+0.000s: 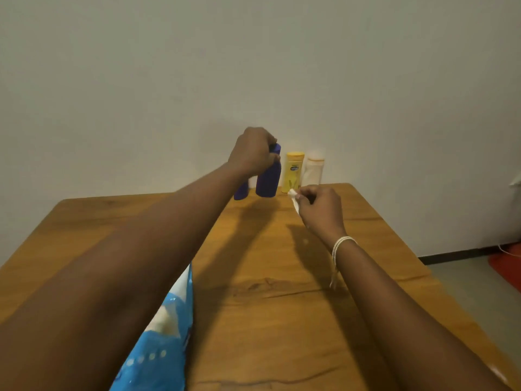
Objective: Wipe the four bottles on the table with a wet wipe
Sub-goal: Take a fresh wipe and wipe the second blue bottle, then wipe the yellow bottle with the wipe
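At the far edge of the wooden table (pixel 267 277), against the wall, stand the bottles. My left hand (pixel 252 152) grips the top of a tall dark blue bottle (pixel 269 179), which looks slightly lifted or tilted. A smaller dark blue bottle (pixel 241 191) stands just to its left, partly hidden by my forearm. To the right come a yellow bottle (pixel 294 170) and a white bottle (pixel 313 170). My right hand (pixel 320 208) pinches a crumpled white wet wipe (pixel 294 199) just in front of the yellow bottle.
A blue and white wipes packet (pixel 160 342) lies near the table's front, partly under my left forearm. The table's right edge drops to a grey floor with something red (pixel 506 266) at the far right.
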